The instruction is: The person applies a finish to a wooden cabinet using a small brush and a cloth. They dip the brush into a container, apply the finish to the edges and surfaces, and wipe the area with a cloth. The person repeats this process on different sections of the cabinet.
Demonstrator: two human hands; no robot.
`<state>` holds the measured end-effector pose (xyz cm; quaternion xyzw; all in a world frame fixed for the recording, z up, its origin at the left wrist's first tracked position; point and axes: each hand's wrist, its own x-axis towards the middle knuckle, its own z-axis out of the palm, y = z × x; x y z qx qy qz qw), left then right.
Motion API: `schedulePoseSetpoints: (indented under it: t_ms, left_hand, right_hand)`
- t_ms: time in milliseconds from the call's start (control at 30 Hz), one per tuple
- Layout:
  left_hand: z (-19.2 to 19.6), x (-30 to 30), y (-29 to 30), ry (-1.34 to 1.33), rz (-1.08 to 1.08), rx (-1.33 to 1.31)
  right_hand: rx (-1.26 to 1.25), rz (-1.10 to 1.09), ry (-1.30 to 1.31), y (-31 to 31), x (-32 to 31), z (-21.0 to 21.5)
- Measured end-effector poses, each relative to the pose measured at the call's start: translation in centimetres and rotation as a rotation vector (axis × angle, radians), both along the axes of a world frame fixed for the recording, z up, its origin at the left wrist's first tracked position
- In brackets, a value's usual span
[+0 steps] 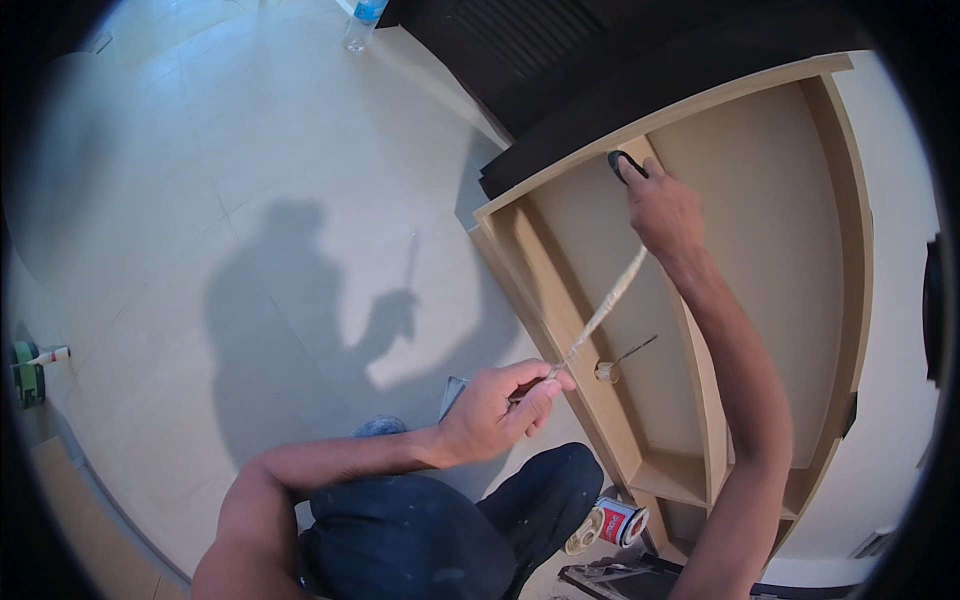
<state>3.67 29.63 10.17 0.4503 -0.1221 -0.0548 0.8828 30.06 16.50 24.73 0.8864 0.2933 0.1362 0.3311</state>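
Big pale wooden cabinet frame (760, 250) lying open on the tiled floor (200, 200), divider board running down its middle. Right hand (662, 212) up at the divider's top end, fingers closed on a small black tool (625, 165). Left hand (500, 410) beside the frame's left edge, pinching a thin pale stick (600, 315) angled toward the right hand. Red can (618, 522) at the frame's bottom corner

Home renovation site: unfinished wooden cabinet (760, 250), tiled floor (200, 200), adhesive can (620, 522).
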Motion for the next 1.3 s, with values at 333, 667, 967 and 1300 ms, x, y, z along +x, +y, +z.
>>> schedulePoseSetpoints:
  t_ms: [333, 667, 967, 1300]
  left_hand:
    - [-0.3, 0.5, 0.0, 0.048, -0.016, 0.012]
    - [-0.7, 0.8, -0.5, 0.096, -0.013, 0.002]
    - [-0.7, 0.9, -0.3, 0.077, -0.006, 0.002]
    - [-0.7, 0.7, -0.5, 0.093, -0.014, -0.005]
  right_hand:
    - [0.149, 0.062, 0.017, -0.7, 0.2, -1.3]
    - [0.150, 0.084, 0.018, -0.7, 0.5, -1.3]
    - [0.109, 0.078, 0.006, -1.4, -0.3, -1.5]
    - [0.055, 0.071, -0.049, -1.2, -0.3, -1.2]
